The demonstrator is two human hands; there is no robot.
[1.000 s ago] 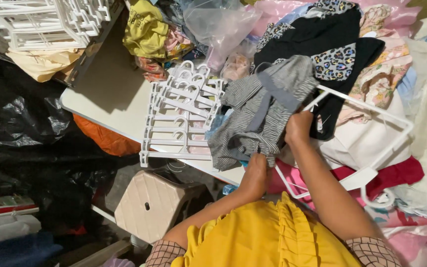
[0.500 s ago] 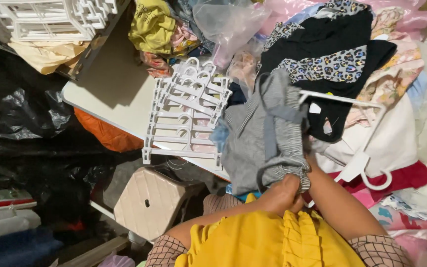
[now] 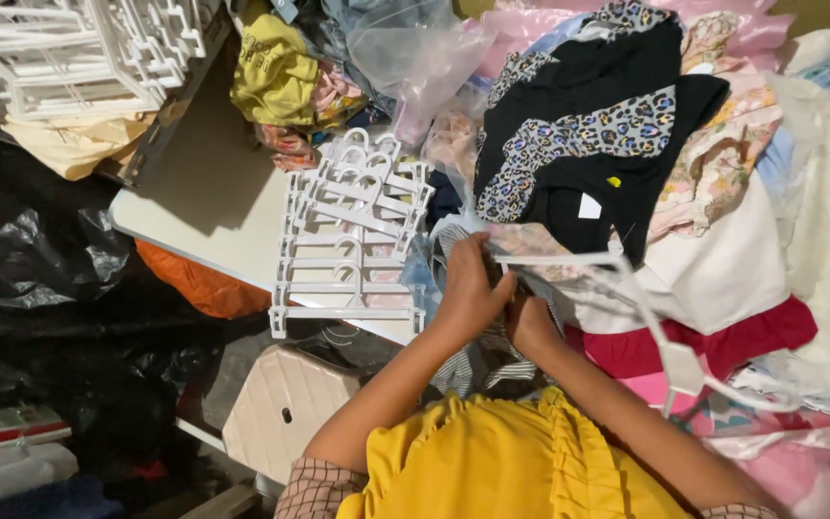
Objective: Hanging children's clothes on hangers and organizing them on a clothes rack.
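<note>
We see our left hand (image 3: 468, 288) and right hand (image 3: 528, 322) closed together on a grey striped garment (image 3: 477, 360), soft and bunched at the tabletop's (image 3: 213, 207) near edge. A white plastic hanger (image 3: 617, 279) lies touching it. Just left rests a stack of white hangers (image 3: 348, 240); behind, a black leopard-print top (image 3: 588, 144).

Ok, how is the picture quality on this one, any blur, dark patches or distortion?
Head view: the clothes pile is brightly lit and sharp; the left side around the black plastic bags falls into deep shadow; the white hanger by the hands looks smeared by motion; a hard shadow crosses the white table; edges bend slightly, as with a wide lens.
</note>
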